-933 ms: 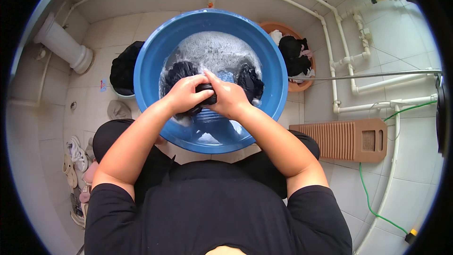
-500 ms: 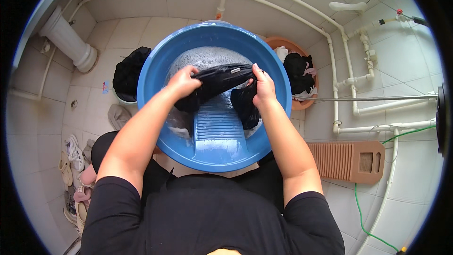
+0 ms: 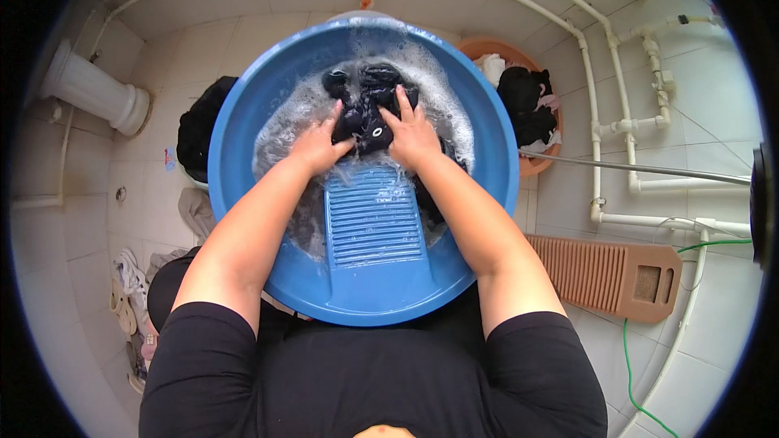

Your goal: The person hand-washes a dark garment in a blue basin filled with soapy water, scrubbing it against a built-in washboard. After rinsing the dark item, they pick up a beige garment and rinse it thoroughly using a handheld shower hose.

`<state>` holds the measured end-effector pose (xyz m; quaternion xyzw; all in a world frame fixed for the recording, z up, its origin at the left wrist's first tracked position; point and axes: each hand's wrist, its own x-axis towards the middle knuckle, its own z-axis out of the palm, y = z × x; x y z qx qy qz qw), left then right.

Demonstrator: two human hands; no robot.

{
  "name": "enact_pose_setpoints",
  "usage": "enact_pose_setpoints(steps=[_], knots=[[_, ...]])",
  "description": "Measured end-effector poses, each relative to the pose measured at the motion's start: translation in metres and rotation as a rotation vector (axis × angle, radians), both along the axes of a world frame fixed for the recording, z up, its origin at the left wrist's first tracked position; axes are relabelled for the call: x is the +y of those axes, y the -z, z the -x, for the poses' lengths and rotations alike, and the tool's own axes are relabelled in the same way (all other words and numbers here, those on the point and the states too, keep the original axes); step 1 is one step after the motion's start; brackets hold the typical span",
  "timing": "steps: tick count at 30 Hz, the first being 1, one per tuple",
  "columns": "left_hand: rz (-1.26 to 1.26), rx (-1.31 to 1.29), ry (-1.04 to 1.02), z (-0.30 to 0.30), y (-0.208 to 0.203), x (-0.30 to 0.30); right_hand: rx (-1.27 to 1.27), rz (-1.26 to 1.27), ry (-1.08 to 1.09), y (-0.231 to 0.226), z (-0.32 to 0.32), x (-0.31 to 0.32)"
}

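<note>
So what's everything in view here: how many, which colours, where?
Tub: one, blue, centre
Ribbed board: one, blue, in tub
Clothes: count unclear, black, in tub
Suds: uncountable, white, in tub
Basin: one, orange, right
Laundry: uncounted pile, black, white, pink, in basin
Heap: one, black, left of tub
Crumpled item: one, grey, left
Shoes: several, white, cream, pink, lower left
Washboard: one, brown, right
Cord: at least one, green, right
Pipes: several, white, walls
Pillar: one, white, upper left
Rod: one, grey, right
Tiles: many, pale, floor and walls
Left hand: one, bare, on clothes
Right hand: one, bare, on clothes
Arms: two, black-sleeved, lower left and right
</note>
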<state>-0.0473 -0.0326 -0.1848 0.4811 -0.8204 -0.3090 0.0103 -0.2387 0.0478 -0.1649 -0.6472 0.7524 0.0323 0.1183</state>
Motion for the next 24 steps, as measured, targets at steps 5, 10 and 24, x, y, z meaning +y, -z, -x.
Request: enact_pose_setpoints(steps=[5, 10, 24], knots=[[-0.329, 0.021, 0.012, -0.005, -0.003, -0.006, -0.594, -0.291, 0.288, 0.004, 0.027, 0.001], [-0.363, 0.074, -0.021, -0.005, 0.018, -0.022, -0.436, -0.252, 0.477, 0.008, 0.04, -0.012], [0.347, 0.334, 0.164, 0.007, -0.053, 0.013, -1.499, -0.023, -0.059, -0.163, -0.018, 0.057]])
